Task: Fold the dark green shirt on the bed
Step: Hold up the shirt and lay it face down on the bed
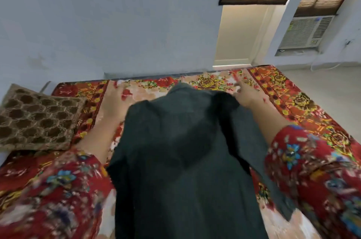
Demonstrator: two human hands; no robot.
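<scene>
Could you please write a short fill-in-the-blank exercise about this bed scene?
1. The shirt spread between the two hands is dark ____.
2. The brown honeycomb-patterned cushion lies on the person's ____ side.
3. The bed is covered with a ____-patterned sheet.
4. Both sleeves are mainly ____ with flowers.

Missing words: green; left; floral; red
</scene>
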